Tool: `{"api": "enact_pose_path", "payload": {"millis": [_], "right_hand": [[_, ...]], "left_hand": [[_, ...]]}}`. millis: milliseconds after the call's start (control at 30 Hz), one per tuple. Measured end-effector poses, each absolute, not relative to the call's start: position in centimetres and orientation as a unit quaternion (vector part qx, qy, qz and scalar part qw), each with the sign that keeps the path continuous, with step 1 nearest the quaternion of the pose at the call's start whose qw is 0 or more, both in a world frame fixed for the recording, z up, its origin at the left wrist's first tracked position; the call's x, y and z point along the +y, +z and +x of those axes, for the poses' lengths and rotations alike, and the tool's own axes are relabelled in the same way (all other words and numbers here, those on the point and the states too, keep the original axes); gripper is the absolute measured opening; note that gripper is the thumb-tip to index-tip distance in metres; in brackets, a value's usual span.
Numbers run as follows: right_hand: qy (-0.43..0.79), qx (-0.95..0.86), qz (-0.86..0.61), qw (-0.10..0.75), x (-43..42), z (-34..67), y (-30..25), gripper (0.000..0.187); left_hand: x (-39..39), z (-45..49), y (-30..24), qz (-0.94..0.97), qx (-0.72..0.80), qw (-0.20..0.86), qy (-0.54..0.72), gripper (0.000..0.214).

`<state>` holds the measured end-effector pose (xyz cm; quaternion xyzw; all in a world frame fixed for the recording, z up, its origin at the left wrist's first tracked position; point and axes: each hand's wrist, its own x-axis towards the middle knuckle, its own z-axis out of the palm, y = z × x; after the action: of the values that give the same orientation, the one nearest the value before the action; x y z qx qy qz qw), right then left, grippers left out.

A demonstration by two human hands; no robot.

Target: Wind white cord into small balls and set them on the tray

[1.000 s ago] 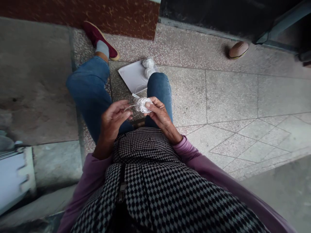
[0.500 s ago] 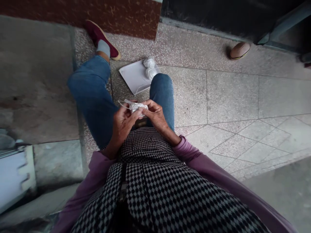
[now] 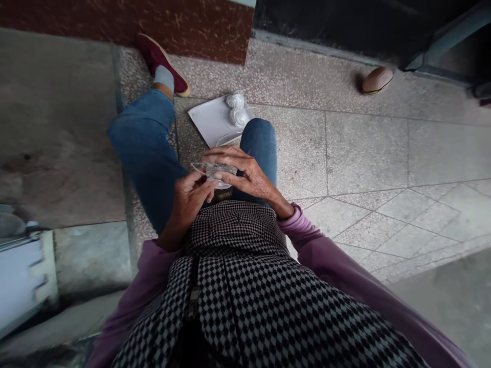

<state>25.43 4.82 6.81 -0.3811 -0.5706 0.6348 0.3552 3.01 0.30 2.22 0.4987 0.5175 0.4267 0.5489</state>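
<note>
A small bundle of shiny white cord (image 3: 221,176) is held between my two hands, in front of my lap. My left hand (image 3: 190,191) pinches its left end, where a loose loop of cord sticks out. My right hand (image 3: 245,171) is wrapped over the bundle, with the thumb on the near side and the fingers reaching across the far side. Part of the bundle is hidden under those fingers. Beyond my hands, two balls of white cord (image 3: 238,110) rest on a white tray-like sheet (image 3: 210,120) on the floor, and a strand trails along its near edge.
My knees (image 3: 259,135) stand on either side of the tray-like sheet. A reddish-brown marbled panel (image 3: 199,28) borders the far side. The toe of a tan shoe (image 3: 378,80) shows on the tiled floor (image 3: 364,148). White panels (image 3: 23,281) lie at the lower left.
My right hand has moved over the bundle, its fingers now stretched farther across to the left. The left hand has shifted slightly left and down. The balls on the sheet stay put.
</note>
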Motion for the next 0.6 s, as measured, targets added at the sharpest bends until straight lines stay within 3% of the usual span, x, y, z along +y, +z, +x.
{"api": "enact_pose_path", "payload": {"millis": [133,267,333,467,600], "right_hand": [[0.700,-0.470,-0.434,0.317,4.8,24.4,8.0,0.021],[0.716,-0.420,-0.455,0.323,4.5,24.8,7.7,0.015],[0.691,-0.485,-0.431,0.317,4.9,25.5,6.7,0.019],[0.591,-0.674,-0.343,0.281,6.5,26.4,4.1,0.047],[0.549,-0.708,-0.354,0.269,6.5,26.7,2.1,0.050]], "left_hand": [[0.2,2.7,2.2,0.501,0.527,0.537,0.427,0.040],[0.1,2.6,2.4,0.507,0.525,0.541,0.418,0.044],[0.2,2.6,2.7,0.513,0.515,0.552,0.409,0.044],[0.2,2.6,3.4,0.527,0.498,0.566,0.392,0.030],[0.1,2.6,3.3,0.520,0.503,0.561,0.402,0.030]]}}
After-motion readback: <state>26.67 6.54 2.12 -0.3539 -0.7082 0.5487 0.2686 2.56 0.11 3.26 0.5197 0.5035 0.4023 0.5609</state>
